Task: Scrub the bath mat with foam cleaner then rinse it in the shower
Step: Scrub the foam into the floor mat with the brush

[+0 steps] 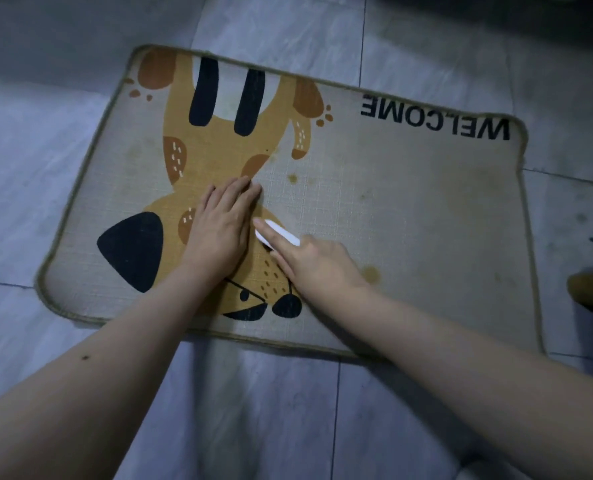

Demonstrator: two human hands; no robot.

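Note:
A beige bath mat (pixel 409 209) lies flat on the tiled floor, printed with an orange dog and the word WELCOME, upside down from where I look. Yellowish stains dot its middle. My left hand (pixel 220 230) presses flat on the dog print, fingers straight. Beside it, my right hand (pixel 317 265) grips a small white brush (pixel 281 232), whose end pokes out past the fingers and rests against the mat. No foam shows on the mat.
Grey marbled floor tiles (pixel 270 410) surround the mat on all sides. A brown-yellow object (pixel 586 287) sits at the right edge of the view, next to something dark. Shadow covers the top corners.

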